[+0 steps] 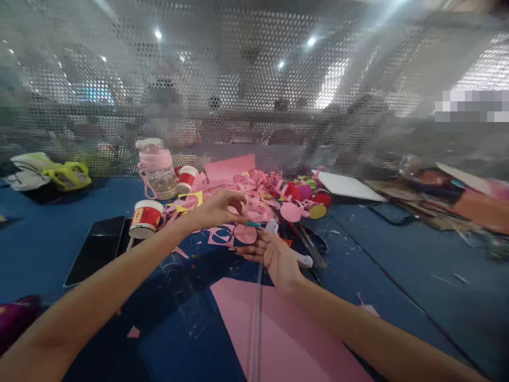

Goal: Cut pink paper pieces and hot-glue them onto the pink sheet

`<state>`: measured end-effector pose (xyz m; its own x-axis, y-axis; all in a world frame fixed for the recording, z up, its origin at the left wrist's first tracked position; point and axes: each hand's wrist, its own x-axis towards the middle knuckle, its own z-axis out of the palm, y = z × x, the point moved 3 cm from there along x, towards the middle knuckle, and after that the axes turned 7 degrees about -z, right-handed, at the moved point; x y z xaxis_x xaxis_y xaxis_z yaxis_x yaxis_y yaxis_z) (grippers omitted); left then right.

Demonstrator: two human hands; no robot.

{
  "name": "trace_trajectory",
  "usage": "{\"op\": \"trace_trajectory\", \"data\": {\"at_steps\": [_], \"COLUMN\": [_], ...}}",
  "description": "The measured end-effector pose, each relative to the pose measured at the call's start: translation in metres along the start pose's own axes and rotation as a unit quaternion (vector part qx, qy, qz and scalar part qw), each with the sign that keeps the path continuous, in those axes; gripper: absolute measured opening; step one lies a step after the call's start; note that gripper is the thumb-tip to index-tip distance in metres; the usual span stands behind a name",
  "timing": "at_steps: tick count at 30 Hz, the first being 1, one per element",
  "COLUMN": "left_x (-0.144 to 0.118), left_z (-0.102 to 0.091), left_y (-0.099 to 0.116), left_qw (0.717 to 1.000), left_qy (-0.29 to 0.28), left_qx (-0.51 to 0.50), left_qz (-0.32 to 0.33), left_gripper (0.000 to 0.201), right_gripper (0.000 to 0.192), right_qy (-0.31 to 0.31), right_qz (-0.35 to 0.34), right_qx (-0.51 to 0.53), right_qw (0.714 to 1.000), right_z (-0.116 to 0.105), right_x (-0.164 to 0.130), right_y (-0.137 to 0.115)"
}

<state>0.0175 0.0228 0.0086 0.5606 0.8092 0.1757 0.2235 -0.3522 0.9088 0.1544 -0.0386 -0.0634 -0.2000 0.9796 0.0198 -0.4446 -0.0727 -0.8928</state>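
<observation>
A small pink paper circle [245, 233] sits at the middle of the scene, just beyond the fingertips of the right hand [276, 254], which lies palm-up and loosely curled around a white glue stick [296, 257], its teal-tipped end near the circle. The left hand [220, 208] hovers just above and to the left, thumb and forefinger pinched together, though whether a scrap sits between them cannot be told. To do this well, I judge the pinch should stay light and the circle be held flat, so glue reaches only its face. Nearer lies a large pink sheet [278, 334] on the blue tabletop [397, 265]; farther off, a heap of pink paper offcuts [258, 193], red paper cups [146, 218], a pink-lidded bottle [157, 170] and a black phone [97, 249] at left.
</observation>
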Motion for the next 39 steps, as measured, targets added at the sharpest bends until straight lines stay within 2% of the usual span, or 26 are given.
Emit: {"op": "trace_trajectory", "data": {"at_steps": [4, 8, 15, 19, 25, 39], "left_x": [-0.0017, -0.0021, -0.0018, -0.0020, -0.0015, -0.0032], "left_z": [-0.0016, -0.0014, -0.0083, -0.0086, -0.0042, -0.0080], "left_y": [-0.0029, -0.0042, -0.0014, -0.0008, -0.0043, 0.0017], "left_qw": [1.000, 1.000, 0.998, 0.998, 0.999, 0.998], "left_qy": [0.001, -0.013, 0.034, 0.032, -0.001, 0.031], "left_qx": [0.009, 0.007, 0.045, 0.057, 0.030, 0.057], "left_qz": [-0.023, -0.016, -0.008, -0.005, -0.016, -0.015], "left_gripper": [0.025, 0.025, 0.028, 0.028, 0.029, 0.029], "right_gripper": [0.035, 0.034, 0.040, 0.043, 0.047, 0.045], "right_qy": [-0.004, -0.004, 0.013, -0.003, -0.016, -0.005], "right_qz": [0.000, -0.005, 0.026, 0.025, 0.021, 0.029], "right_qx": [-0.003, 0.008, 0.002, 0.002, 0.010, 0.005], "right_qw": [1.000, 1.000, 1.000, 1.000, 1.000, 1.000], "right_z": [-0.0010, -0.0015, -0.0026, -0.0015, 0.0006, 0.0019], "right_x": [-0.0029, -0.0030, -0.0011, -0.0021, -0.0050, -0.0058], "right_y": [0.0025, 0.0024, 0.0035, 0.0017, -0.0012, -0.0026]}}
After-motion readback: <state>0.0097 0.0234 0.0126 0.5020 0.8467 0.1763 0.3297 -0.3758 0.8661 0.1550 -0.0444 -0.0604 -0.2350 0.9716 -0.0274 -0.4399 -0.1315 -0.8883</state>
